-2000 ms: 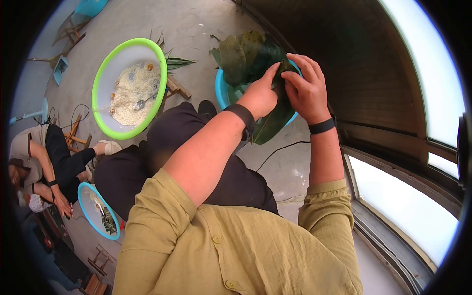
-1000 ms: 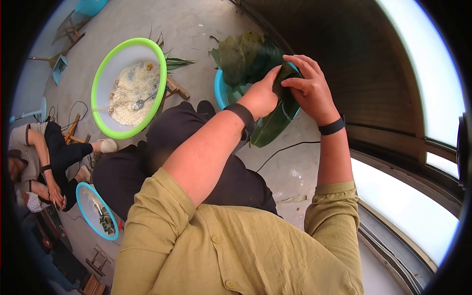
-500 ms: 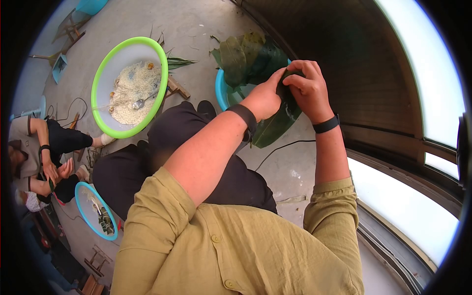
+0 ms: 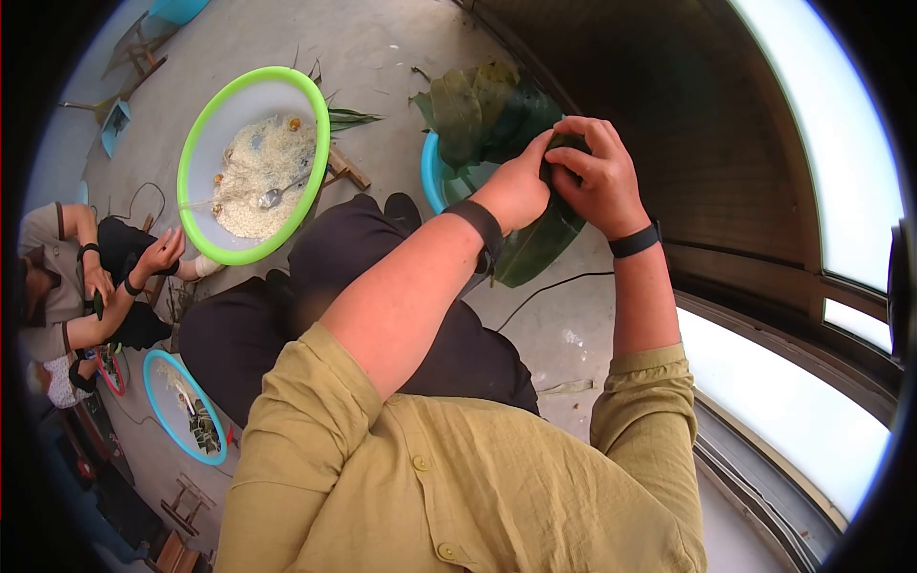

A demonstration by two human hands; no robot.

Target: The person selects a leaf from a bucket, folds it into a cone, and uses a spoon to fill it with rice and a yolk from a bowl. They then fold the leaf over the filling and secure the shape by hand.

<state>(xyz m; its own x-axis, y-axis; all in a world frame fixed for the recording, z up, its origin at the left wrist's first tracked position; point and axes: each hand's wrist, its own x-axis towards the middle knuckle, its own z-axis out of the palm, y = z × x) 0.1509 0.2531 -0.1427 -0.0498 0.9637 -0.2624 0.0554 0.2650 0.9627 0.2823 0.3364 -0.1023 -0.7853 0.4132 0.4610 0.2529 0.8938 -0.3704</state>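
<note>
At the far left a co-worker (image 4: 67, 286) sat on the floor with one hand raised, a small blue basin (image 4: 181, 406) near them, its contents too small to make out. Further right stood the green-rimmed bowl (image 4: 320, 143) of rice, a spoon (image 4: 270, 199) lying in it.

The leaf (image 4: 535, 244) I was folding ran with its long axis slanting from upper right, where I gripped it, down to lower left, its free end pointing toward my knee and hanging over the edge of the blue tub (image 4: 432, 177). More leaves (image 4: 473, 110) stood piled in that tub, behind my hands.

My left hand (image 4: 516, 191) pressed against the leaf's upper end, fingers curled in and closed on it, thumb side touching my right hand. My right hand (image 4: 597, 181) wrapped over the same end from the other side, fingers (image 4: 573, 158) bent tightly together and clamped on the fold.

The folded top of the leaf was almost wholly hidden between my two hands, so I could not tell its shape. My left forearm covered part of the tub's rim.
</note>
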